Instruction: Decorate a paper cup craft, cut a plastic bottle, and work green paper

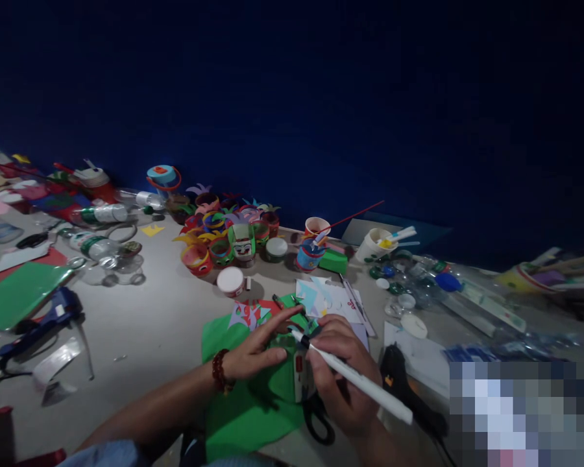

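My right hand grips a white marker like a pen, its dark tip pointing away from me to the left. My left hand, with a beaded bracelet on the wrist, reaches around the top of a small green cup-like piece with its thumb and fingers. That piece bears a white patch with a red mark and is partly hidden by both hands. Close above it is the marker tip; contact cannot be made out. A green sheet lies underneath. Black-handled scissors lie beside my right hand.
Decorated cups cluster behind my hands, with a white-lidded tub in front. Paper scraps lie nearer. At left are plastic bottles, a green folder and a blue glue gun; a black glue gun lies right.
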Tool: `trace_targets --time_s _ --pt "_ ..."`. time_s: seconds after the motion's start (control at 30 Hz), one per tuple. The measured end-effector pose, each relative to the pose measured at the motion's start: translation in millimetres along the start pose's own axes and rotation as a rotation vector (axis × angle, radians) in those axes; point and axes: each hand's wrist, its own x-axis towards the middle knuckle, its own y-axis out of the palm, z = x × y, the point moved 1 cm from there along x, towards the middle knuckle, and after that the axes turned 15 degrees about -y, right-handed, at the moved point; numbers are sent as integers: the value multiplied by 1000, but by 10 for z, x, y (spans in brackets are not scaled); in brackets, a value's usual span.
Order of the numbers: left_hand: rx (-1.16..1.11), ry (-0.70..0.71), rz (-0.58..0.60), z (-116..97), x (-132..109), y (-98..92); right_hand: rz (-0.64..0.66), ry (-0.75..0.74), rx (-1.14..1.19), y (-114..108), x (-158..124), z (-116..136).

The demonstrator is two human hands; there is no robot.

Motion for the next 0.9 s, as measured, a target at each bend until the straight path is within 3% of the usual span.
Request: trace_targets --time_s 0.9 --pt "2 7 2 -35 8 2 -8 -8 4 5 11 0"
